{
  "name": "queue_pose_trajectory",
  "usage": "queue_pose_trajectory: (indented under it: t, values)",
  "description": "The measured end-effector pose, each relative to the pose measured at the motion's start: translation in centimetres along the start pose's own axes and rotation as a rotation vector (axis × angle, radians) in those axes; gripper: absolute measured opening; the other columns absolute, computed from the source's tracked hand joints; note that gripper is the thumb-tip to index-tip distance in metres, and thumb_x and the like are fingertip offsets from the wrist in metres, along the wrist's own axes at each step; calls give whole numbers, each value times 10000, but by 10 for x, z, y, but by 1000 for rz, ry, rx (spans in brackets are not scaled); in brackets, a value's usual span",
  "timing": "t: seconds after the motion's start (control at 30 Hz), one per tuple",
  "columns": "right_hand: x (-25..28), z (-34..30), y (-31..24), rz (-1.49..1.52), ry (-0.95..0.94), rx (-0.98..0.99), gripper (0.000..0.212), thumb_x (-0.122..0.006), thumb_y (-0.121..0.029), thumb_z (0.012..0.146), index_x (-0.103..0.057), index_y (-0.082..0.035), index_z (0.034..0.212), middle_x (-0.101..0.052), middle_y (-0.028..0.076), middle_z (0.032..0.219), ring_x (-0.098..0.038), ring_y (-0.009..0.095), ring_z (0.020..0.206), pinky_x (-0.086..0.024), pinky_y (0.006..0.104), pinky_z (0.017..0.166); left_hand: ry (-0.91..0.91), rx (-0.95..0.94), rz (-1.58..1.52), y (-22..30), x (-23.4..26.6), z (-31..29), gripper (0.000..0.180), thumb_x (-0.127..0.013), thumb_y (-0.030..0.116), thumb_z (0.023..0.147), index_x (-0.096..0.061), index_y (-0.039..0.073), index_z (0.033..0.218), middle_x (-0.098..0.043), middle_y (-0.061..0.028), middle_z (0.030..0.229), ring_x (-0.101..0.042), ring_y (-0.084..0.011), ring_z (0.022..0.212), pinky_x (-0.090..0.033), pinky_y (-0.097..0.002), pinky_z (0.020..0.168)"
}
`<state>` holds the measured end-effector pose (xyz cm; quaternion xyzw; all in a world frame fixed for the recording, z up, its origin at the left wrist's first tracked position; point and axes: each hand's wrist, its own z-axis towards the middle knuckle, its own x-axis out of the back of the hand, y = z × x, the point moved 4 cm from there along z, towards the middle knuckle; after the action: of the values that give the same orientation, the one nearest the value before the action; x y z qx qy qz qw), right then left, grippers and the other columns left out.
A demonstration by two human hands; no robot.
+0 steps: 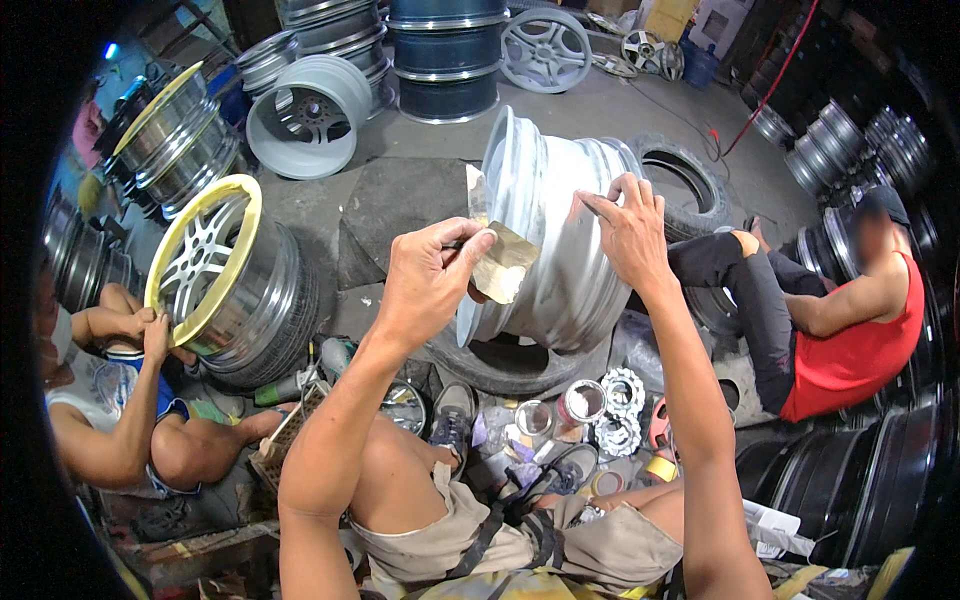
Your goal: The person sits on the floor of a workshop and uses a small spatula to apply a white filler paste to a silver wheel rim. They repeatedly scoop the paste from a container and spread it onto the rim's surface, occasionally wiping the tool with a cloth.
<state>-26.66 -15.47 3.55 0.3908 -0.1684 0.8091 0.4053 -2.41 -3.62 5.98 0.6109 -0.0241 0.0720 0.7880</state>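
Note:
A pale grey wheel rim (575,240) leans on its side in front of me, its barrel toward my right, with whitish patches on its surface. My left hand (425,280) pinches a thin, flat, brownish-gold piece (506,262) with a pale smear on it, close to the rim's left edge. Whether it is a metal scraper or a stiff sheet I cannot tell. My right hand (632,235) is at the barrel's upper right, fingers bent and apart, one dark fingertip at the surface. Nothing shows clearly in that hand. A tyre (500,375) lies beneath the rim.
An open can (582,402), a tape roll (660,468) and toothed metal rings (618,435) lie near my feet. At left, a person holds a yellow-edged wheel (255,300). A person in red (855,335) sits at right. Another tyre (690,185) and stacked rims (447,60) stand behind.

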Motion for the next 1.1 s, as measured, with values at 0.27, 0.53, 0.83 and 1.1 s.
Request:
queue_pose_trajectory:
  t: [0.27,0.53,0.83,1.1]
  values:
    - [6,-18,-20,10,-35,54,408,-674,-38,817,-781,-206,1173,-497,58,1004,-487,239,981,-358,392,815,7,-32,53,3,3,-1,212,-658,135,1008,-718,-68,1001,-664,-11,742,-618,-51,634,-524,-242,509]
    - [2,-3,-8,-16,-36,9,454,-693,-36,801,-762,-226,1207,-487,56,1022,-496,240,1006,-374,392,845,-6,-17,25,4,0,0,197,-652,115,1006,-718,-71,998,-672,-23,737,-641,-66,628,-538,-253,500]
    - [1,-3,-14,-15,-7,29,408,-678,-40,802,-778,-203,1163,-500,59,1011,-492,243,977,-366,401,822,4,-44,101,1,3,-1,190,-659,116,1001,-723,-62,1004,-653,-12,705,-610,-48,613,-521,-244,509]
    - [-1,1,-15,32,-27,30,395,-650,-29,807,-778,-173,1152,-498,73,1017,-494,248,996,-367,395,840,-16,-26,40,1,2,-2,216,-664,155,1012,-718,-53,995,-636,30,759,-535,0,645,-487,-219,516]
